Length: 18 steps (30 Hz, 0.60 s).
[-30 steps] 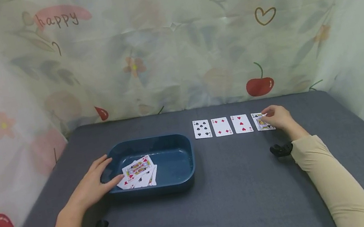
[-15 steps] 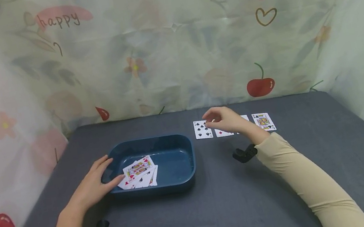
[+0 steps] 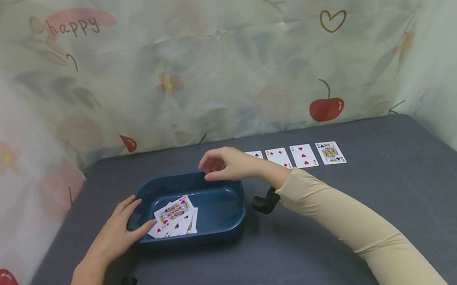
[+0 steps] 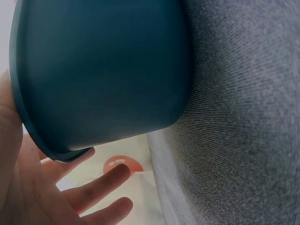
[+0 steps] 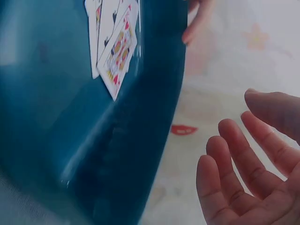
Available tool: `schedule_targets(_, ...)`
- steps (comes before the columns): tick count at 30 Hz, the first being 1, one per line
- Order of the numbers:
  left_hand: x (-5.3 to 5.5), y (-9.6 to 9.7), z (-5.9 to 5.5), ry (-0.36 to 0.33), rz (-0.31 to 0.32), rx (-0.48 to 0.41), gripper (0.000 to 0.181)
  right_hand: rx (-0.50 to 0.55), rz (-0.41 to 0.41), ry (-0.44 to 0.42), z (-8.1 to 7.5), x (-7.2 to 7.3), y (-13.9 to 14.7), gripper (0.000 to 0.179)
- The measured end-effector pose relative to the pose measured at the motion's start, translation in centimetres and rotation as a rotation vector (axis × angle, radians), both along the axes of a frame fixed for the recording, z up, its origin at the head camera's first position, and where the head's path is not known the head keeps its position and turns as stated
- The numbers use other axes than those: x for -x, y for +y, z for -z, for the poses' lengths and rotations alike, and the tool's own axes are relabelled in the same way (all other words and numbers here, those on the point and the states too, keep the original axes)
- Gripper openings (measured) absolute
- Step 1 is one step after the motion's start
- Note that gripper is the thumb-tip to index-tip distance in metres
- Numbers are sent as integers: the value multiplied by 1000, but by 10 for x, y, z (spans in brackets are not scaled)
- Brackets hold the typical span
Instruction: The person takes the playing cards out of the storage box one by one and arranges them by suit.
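The overlapped cards (image 3: 173,213) lie in the blue tray (image 3: 221,213); our left hand (image 3: 115,235) rests spread at its end, our empty right hand (image 3: 232,162) hovers loosely curved by its far side: we're likely selecting one, which calls for pinching

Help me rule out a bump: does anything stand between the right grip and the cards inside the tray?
Nothing visible does. The right grip hovers over the far right rim of the tray, and the cards lie face-up inside, uncovered. The left grip is at the opposite end.
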<state>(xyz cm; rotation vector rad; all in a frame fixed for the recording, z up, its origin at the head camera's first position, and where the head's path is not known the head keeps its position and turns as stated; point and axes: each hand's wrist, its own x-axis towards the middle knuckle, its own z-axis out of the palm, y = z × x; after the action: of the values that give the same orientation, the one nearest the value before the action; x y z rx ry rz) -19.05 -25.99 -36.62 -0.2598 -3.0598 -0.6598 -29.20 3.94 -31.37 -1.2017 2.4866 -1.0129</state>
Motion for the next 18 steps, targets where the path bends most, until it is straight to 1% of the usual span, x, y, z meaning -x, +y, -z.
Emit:
schedule_targets(5, 0, 0, 1, -2, -5, -5, 80, -23, -61, -6, -3, -2, -28, 26)
schedule_targets(8, 2, -1, 2, -7, -9, -5, 81, -30, -77, -9, -2, 1, -40, 26)
schedule_targets(13, 3, -1, 3, -14, -15, -2, 81, -35, -105, -36, 3, 10, -57, 29)
schedule_targets(18, 3, 0, 2, -16, -18, -1, 81, -68, -115, -99, 13, 18, -70, 33)
